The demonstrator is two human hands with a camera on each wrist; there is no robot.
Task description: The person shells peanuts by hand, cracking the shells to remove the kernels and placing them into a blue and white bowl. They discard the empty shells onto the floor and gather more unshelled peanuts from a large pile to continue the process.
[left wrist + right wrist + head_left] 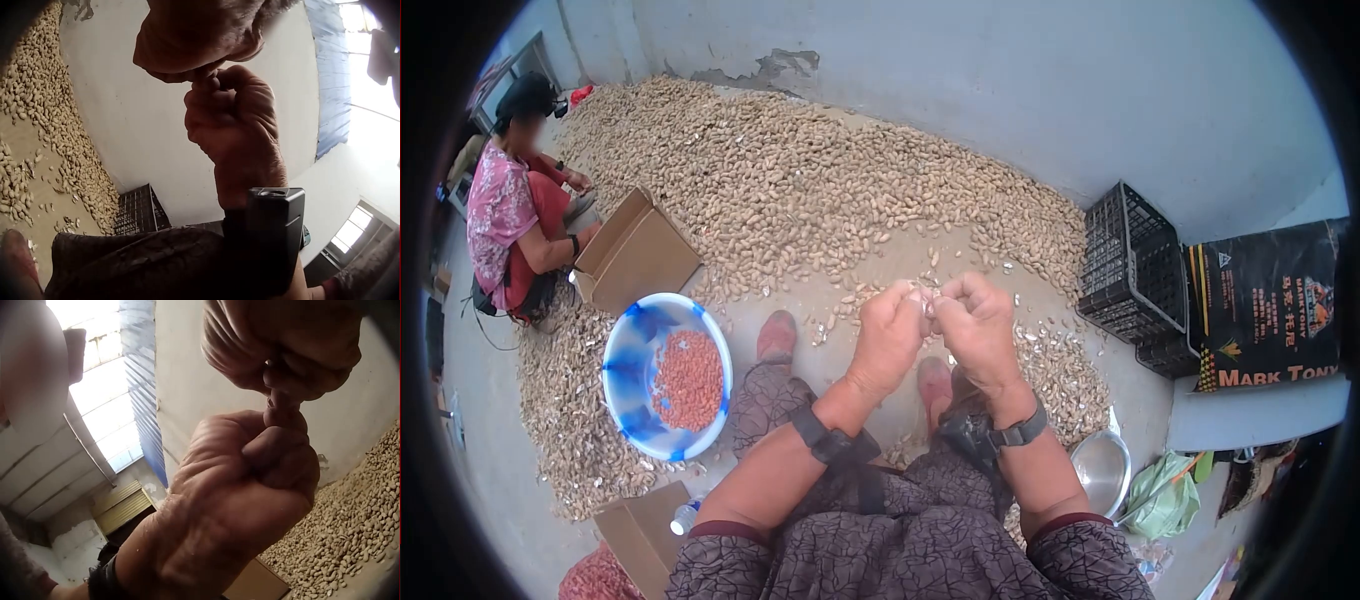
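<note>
Note left hand (890, 335) and right hand (977, 328) brought close, with fingers curled well in and thumbs bent against them. See pinched between both sets of fingertips, near the middle of the head view, a small pale object (928, 296), most likely a peanut in its shell.

Expect next to no weight, and a dry, rough grip rather than a slippery one; probably stiff but brittle outside, with a thin-skinned kernel inside, easily split. Best taken near the two ends or along the seam, pressing only until cracked. For likeness, look from ten to two o'clock of the hands, along a broad heap of tan unshelled peanuts (800, 190); at half past eight, into a round blue-and-white plastic basin (625, 375) with reddish shelled kernels (687, 380).

Mostly hidden behind knuckles in every view; cannot tell whether whole or already split. Hard to make out in both wrist views, for shadow. Cut off past seven o'clock, at the lower edge, a reddish mass (600, 578), perhaps more kernels.
</note>
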